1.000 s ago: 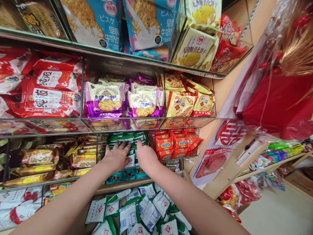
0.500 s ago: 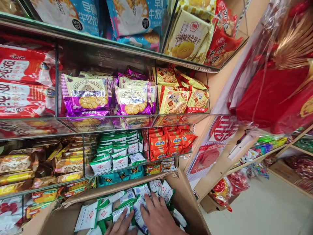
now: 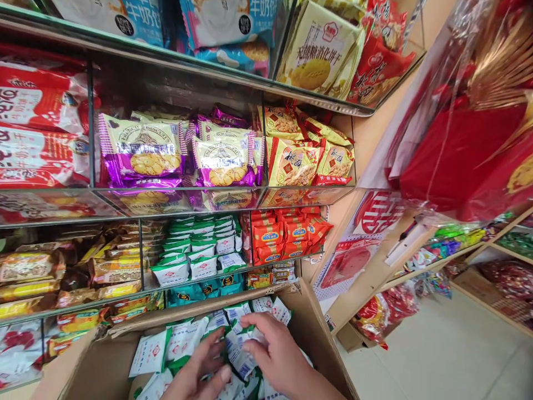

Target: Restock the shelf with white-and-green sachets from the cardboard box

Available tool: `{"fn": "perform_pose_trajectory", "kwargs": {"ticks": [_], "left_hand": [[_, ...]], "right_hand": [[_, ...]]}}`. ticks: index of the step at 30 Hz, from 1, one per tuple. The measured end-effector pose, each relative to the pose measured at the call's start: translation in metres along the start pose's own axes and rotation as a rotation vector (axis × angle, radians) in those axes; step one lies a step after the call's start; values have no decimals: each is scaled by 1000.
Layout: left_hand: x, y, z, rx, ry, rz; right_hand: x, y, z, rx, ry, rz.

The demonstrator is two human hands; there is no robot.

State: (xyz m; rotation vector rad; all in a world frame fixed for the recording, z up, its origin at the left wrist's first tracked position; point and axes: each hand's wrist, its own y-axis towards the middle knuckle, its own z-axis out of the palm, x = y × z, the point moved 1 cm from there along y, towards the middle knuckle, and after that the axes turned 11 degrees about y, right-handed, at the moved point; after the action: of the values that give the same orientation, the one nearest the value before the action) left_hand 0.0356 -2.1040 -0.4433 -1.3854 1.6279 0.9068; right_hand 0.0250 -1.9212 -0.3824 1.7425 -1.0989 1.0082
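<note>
A cardboard box point(image 3: 287, 300) in front of me holds many small white-and-green snack packets point(image 3: 150, 351). Over the packets, my right hand point(image 3: 277, 350) curls its thumb and fingers around one white-and-green packet point(image 3: 255, 335); part of it is hidden by the fingers. To its left is my left hand point(image 3: 200, 369), slightly blurred, with thumb and fingers apart and nothing seen between them. Just beyond the box, matching packets point(image 3: 204, 250) stand in stacked rows in a shelf compartment.
Glass-edged shelves rise ahead, with purple biscuit packs point(image 3: 144, 147), red packets point(image 3: 268, 241) and brown-and-yellow packs point(image 3: 119, 264) behind dividers. On the right hangs a plastic-wrapped red decoration point(image 3: 462, 161). A tiled floor point(image 3: 425, 344) and low shelves lie beyond.
Both hands have lifted from lying on the packets. My right fingers have curled around a packet, and my left hand has turned with its thumb apart. The view has shifted slightly.
</note>
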Motion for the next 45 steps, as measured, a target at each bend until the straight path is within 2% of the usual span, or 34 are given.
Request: {"fn": "perform_pose_trajectory", "kwargs": {"ticks": [2, 5, 8, 12, 14, 17, 21, 25, 30, 32, 34, 38, 42, 45], "left_hand": [[-23, 2, 7, 62, -197, -138], [-45, 6, 10, 26, -280, -165], [-45, 4, 11, -82, -320, -147], [-32, -7, 16, -173, -392, -140], [-28, -11, 17, -180, -348, -157], [-25, -12, 16, -191, -256, -141], [-25, -10, 12, -209, -268, -121], [-28, -10, 9, -188, -390, -210], [-24, -11, 10, -176, -599, -393], [-20, -9, 9, -193, -541, -369], [-18, -6, 7, -231, -394, -275], [-27, -5, 2, -275, -149, -140], [-38, -7, 2, -290, -93, -92], [-41, -9, 2, -293, -153, -99]], "right_hand": [[7, 1, 8, -65, 321, 33], [5, 4, 25, -220, 531, 104], [-7, 3, 36, -334, 443, 147], [-16, -4, 44, -284, 223, 118], [-16, -8, 44, -270, 161, 108], [-16, -11, 43, -206, 155, 84], [-21, -11, 44, -165, 146, 70], [-25, -13, 45, -171, 106, 91], [-23, -17, 48, -145, 40, 96], [-24, -17, 50, -140, 11, 90], [-25, -16, 53, -152, -13, 84], [-23, -14, 54, -221, 10, 81], [-18, -14, 52, -168, 114, 96], [-15, -16, 50, -159, 112, 64]]}}
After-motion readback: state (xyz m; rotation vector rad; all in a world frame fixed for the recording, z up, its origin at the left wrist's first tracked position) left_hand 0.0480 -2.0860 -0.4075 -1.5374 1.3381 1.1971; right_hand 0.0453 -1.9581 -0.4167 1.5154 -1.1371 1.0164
